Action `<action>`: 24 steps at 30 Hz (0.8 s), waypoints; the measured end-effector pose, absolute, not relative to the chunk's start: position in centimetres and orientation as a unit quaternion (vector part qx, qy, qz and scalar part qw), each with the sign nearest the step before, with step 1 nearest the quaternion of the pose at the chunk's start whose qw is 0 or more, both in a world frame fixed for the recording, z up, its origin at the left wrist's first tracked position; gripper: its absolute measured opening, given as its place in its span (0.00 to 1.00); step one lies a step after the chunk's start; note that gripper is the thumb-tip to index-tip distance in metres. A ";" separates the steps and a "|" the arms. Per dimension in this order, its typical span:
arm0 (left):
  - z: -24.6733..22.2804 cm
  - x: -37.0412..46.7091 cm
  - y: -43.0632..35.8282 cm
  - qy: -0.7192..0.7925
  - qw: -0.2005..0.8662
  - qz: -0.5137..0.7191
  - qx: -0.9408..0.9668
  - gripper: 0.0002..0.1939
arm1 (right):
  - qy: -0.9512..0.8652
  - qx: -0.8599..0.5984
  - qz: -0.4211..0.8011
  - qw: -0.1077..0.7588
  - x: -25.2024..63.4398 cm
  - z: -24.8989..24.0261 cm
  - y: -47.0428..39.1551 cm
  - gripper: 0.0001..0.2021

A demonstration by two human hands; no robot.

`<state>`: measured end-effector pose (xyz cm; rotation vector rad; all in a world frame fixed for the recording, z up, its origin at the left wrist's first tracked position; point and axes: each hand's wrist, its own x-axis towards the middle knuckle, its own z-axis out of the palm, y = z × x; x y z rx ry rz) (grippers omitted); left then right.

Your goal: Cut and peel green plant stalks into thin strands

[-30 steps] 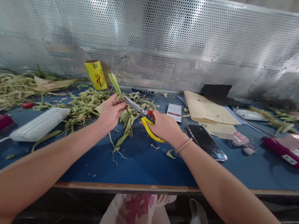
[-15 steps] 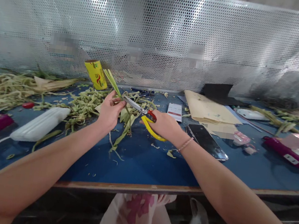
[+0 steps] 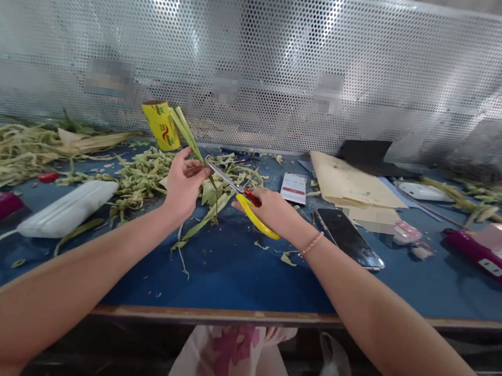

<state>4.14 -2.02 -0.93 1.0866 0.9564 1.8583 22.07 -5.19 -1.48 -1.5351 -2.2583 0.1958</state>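
The left hand [image 3: 185,184] pinches long green leafy stalks [image 3: 187,132]; the right hand's fingers curl round yellow-and-red-handled metal scissors [image 3: 229,180] (blades at the stalks).

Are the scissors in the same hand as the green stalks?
No, the right hand holds the scissors, while the left hand holds the green stalks.

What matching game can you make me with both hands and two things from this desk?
1. Left hand
2. Right hand
3. Tube
4. Dark phone

A. Yellow with red marks
B. Holding green stalks
C. Flat on the blue table
D. Holding scissors

Right pairs: 1-B, 2-D, 3-A, 4-C
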 end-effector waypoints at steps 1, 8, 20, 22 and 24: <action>-1.0 4.0 -1.9 0.376 0.374 0.727 0.436 0.26 | -0.809 -0.546 0.072 0.203 22.0 -1.5 -5.2 0.28; -1.7 3.4 -1.0 0.419 0.273 0.696 0.516 0.27 | -0.812 -0.537 0.084 0.214 22.0 -1.3 -5.0 0.28; -2.2 3.2 -0.6 0.408 0.238 0.700 0.535 0.26 | -0.811 -0.538 0.086 0.213 22.3 -1.0 -4.9 0.23; -2.1 3.3 -0.7 0.404 0.245 0.702 0.533 0.26 | -0.815 -0.535 0.072 0.212 22.3 -1.0 -4.9 0.22; -2.0 3.4 -0.8 0.400 0.252 0.705 0.528 0.26 | -0.819 -0.532 0.064 0.208 22.3 -0.9 -4.8 0.22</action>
